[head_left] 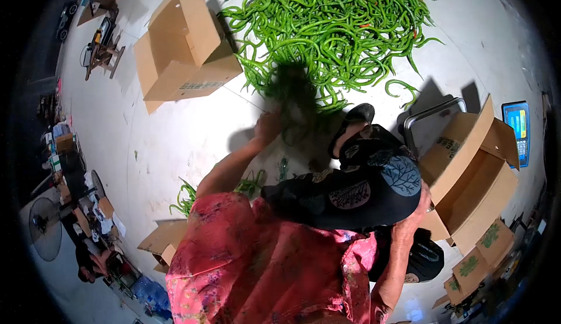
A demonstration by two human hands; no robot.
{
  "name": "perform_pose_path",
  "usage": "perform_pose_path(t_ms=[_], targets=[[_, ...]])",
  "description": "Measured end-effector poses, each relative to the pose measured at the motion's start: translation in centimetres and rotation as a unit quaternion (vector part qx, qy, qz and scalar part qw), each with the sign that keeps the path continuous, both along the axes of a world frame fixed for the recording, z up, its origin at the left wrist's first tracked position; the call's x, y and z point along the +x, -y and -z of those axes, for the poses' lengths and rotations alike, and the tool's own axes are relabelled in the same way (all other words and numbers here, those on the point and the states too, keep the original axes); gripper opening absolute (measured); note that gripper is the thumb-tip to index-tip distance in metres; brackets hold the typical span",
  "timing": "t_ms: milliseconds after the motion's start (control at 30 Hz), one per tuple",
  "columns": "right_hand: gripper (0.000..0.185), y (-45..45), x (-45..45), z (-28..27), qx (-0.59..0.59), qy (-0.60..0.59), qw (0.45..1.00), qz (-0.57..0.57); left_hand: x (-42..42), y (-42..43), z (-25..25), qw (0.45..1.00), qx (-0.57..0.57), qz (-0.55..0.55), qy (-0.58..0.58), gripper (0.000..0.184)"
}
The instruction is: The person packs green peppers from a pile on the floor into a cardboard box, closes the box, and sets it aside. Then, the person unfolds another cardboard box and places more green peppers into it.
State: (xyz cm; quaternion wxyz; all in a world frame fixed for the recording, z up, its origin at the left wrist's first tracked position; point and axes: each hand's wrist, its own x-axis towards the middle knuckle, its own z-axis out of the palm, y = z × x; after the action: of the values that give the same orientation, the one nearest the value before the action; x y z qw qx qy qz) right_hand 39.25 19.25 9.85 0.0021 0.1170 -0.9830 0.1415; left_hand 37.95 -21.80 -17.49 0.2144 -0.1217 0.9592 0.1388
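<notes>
big heap of green peppers (333, 26) on the floor around 12 to 1 o'clock. left hand (268, 126) is near its bottom edge, fingers curled, can't tell if it's pinching one. right hand (416, 212) at 4, by the knee (402, 183) and an open box (476, 178), grip unclear. another box (196, 81) between 10 and 11, blue keypad (516, 134) at 3.

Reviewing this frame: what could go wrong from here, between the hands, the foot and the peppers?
The sandal is close to the pile of green peppers, so a shifted foot might crush some at the edge.

The right hand is at the bent knee, right by the open box on the right; a bump might shift that box.

The left hand is beside a dark shadow over the pile's near edge, so damaged peppers there might be missed.
</notes>
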Motion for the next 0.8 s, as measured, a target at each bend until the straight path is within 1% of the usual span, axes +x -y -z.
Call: perform_pose_path(t_ms=[33, 67, 100, 167, 200, 267, 333, 367, 400, 433, 533, 567, 667, 700, 800], targets=[[0.047, 0.4, 0.5, 1.3, -0.095, 0.072, 0.986, 0.119, -0.4, 0.8, -0.3, 0.999, 0.005, 0.022, -0.043, 0.038], [0.050, 1.1, 0.7, 1.9, -0.182, 0.116, 0.961, 0.170, -0.9, 1.2, -0.4, 0.995, 0.011, 0.043, -0.086, 0.038], [0.049, 0.1, 1.6, 3.9, -0.178, 0.138, 0.963, 0.145, -2.5, 0.8, -1.7, 0.987, 0.087, -0.077, -0.112, 0.039], [0.046, -0.6, 2.2, 6.8, -0.216, 0.204, 0.944, 0.141, -6.4, 1.0, -1.5, 0.960, 0.092, 0.005, -0.263, 0.042], [0.044, -0.3, 1.9, 7.3, -0.257, 0.247, 0.920, 0.163, -8.7, 0.9, -1.9, 0.936, 0.094, 0.047, -0.336, 0.044], [0.042, -0.7, 2.1, 9.3, -0.187, 0.242, 0.949, 0.081, -13.5, -0.5, -3.2, 0.923, 0.146, 0.012, -0.355, 0.055], [0.044, -1.5, 3.0, 11.8, -0.112, 0.236, 0.965, 0.000, -19.0, -0.5, -2.7, 0.865, 0.126, 0.139, -0.465, 0.068], [0.032, -0.6, 5.3, 12.9, -0.290, 0.106, 0.941, 0.141, -20.9, -1.2, -3.3, 0.878, 0.103, 0.117, -0.453, 0.068], [0.034, -1.9, 5.9, 13.9, -0.178, 0.062, 0.982, 0.017, -22.6, -2.0, -4.0, 0.890, 0.079, 0.095, -0.440, 0.068], [0.033, -2.5, 6.2, 14.2, -0.162, 0.073, 0.984, -0.010, -24.1, -2.6, -4.1, 0.900, 0.055, 0.073, -0.426, 0.068], [0.033, -3.0, 6.5, 15.4, -0.220, 0.205, 0.952, 0.059, -27.5, -3.3, -3.0, 0.943, 0.014, 0.040, -0.331, 0.079], [0.033, -3.0, 6.4, 15.7, -0.236, 0.231, 0.941, 0.075, -28.1, -3.7, -2.4, 0.951, -0.011, 0.026, -0.308, 0.076], [0.033, -3.0, 6.5, 16.6, -0.272, 0.277, 0.916, 0.103, -29.1, -4.6, -1.5, 0.973, -0.024, 0.071, -0.218, 0.062], [0.034, -3.0, 6.6, 17.0, -0.283, 0.285, 0.909, 0.110, -29.5, -4.8, 1.2, 0.968, -0.052, 0.091, -0.229, 0.046], [0.035, -2.9, 6.5, 17.6, -0.306, 0.305, 0.894, 0.121, -28.3, -5.9, 0.3, 0.973, -0.044, 0.091, -0.206, 0.040]])
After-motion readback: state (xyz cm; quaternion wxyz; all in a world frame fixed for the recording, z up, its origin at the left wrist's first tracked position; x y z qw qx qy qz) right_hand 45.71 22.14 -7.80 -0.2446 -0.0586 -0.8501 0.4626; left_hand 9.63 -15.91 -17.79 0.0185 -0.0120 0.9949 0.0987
